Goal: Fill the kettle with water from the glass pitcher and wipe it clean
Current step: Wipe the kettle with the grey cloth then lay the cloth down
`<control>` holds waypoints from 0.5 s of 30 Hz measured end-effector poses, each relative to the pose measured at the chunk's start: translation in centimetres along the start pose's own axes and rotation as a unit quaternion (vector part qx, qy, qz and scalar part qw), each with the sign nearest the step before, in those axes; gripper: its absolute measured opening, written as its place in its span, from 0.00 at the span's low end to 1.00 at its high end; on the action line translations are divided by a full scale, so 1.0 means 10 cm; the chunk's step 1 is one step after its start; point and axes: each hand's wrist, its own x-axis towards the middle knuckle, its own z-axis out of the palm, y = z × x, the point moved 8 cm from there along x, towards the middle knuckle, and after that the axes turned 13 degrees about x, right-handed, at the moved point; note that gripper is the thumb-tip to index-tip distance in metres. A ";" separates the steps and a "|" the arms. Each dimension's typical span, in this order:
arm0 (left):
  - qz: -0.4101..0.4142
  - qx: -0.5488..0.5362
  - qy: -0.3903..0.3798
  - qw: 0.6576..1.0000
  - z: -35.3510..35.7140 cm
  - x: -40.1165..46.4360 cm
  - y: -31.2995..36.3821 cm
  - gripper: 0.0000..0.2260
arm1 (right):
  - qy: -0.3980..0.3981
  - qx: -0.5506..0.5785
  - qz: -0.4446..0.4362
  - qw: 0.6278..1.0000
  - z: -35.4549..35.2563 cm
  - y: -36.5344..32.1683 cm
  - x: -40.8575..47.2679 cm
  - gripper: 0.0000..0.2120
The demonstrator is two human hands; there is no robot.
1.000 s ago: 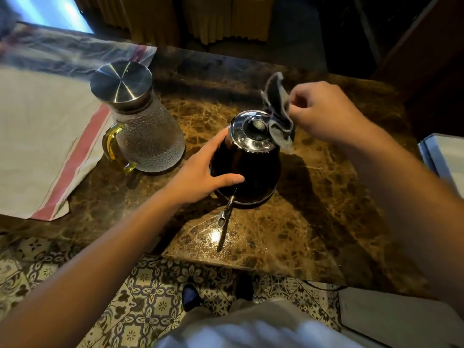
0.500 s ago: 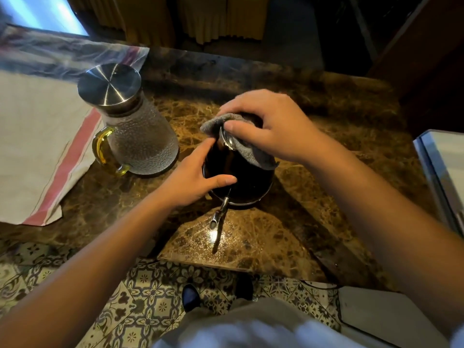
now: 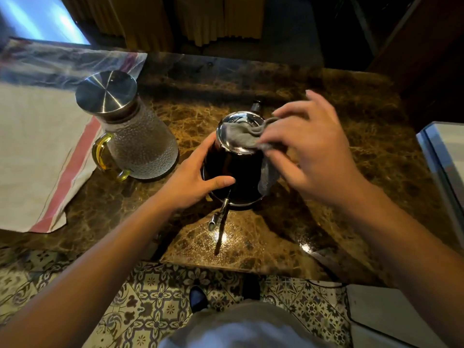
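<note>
A dark kettle [image 3: 236, 172] with a shiny steel lid [image 3: 239, 118] stands mid-table, its thin spout [image 3: 218, 218] pointing toward me. My left hand [image 3: 190, 182] grips the kettle's left side, thumb across the front. My right hand [image 3: 313, 146] pinches a grey cloth [image 3: 238, 136] between thumb and forefinger, with the other fingers spread above. The cloth lies on the lid and hangs down the kettle's right side. The glass pitcher [image 3: 140, 146], with a steel lid and a yellow handle, stands upright to the left, apart from the kettle.
The brown marble table [image 3: 251, 237] ends in a front edge close to me, with patterned floor tiles [image 3: 155, 305] below. A white cloth with a red stripe [image 3: 37, 146] covers the table's left part. A pale flat object [image 3: 447, 151] sits at the right edge.
My right hand brought the grey cloth down from the air onto the kettle lid, then slid right across it. My left hand stayed on the kettle's side.
</note>
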 end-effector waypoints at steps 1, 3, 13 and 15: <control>0.003 -0.001 -0.001 1.000 0.00 0.00 0.01 0.41 | 0.036 0.009 0.034 0.999 -0.10 0.08 0.04 0.07; 0.002 -0.008 0.002 1.000 0.00 -0.01 0.00 0.42 | 0.121 0.041 0.104 0.986 -0.25 0.25 0.12 0.07; 0.007 0.001 0.004 1.000 -0.01 -0.01 0.02 0.42 | 0.051 0.139 0.139 0.979 0.31 0.45 0.40 0.12; 0.005 -0.002 0.001 1.000 0.00 0.00 0.01 0.42 | 0.069 0.114 0.125 0.983 0.25 0.44 0.24 0.10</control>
